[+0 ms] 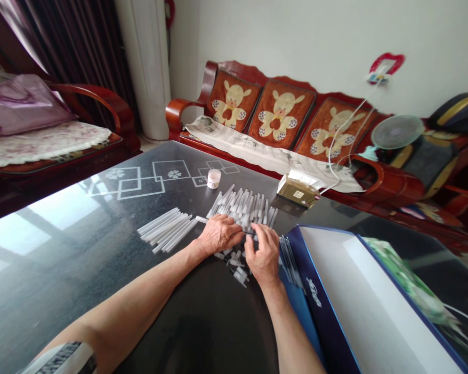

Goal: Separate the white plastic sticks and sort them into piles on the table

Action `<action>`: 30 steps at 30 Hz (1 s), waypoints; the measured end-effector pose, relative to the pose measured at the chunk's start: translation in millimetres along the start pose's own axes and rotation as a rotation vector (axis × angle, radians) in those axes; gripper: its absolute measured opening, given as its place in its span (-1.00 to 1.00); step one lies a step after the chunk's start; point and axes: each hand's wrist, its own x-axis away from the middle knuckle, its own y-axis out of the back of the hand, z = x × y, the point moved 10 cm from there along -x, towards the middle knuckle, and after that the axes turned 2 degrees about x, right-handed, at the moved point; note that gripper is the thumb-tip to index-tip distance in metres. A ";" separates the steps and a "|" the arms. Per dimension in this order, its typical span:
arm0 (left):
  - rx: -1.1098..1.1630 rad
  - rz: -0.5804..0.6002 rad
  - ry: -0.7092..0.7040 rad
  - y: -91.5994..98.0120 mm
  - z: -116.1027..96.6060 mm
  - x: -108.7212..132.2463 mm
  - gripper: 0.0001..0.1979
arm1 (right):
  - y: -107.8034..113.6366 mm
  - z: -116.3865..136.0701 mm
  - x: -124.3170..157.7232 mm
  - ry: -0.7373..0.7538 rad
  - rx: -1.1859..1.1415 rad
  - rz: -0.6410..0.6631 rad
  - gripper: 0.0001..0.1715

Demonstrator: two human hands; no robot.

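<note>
My left hand (217, 234) and my right hand (263, 254) meet over a dark glass table (101, 270), both curled around a thin dark rod-like piece (248, 232) held between them. Just beyond the hands lies a heap of pale plastic tubes (244, 205). A second bundle of long pale tubes (166, 228) lies to the left of my left hand. Small white caps (237, 267) are scattered under and between the hands. A bunch of thin dark refills (288, 257) rests right beside my right hand against a blue box.
An open blue box with white inside (366, 306) fills the table's right front. A small white pot (213, 178) and a tan carton (298, 191) stand farther back. Behind are a red wooden sofa (281, 111), a fan (397, 132) and an armchair (62, 130).
</note>
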 end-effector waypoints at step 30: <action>0.020 -0.003 -0.064 0.5 -2.5 2.5 -0.66 | 61.8 -61.8 16.5 -0.020 0.526 0.149 -0.76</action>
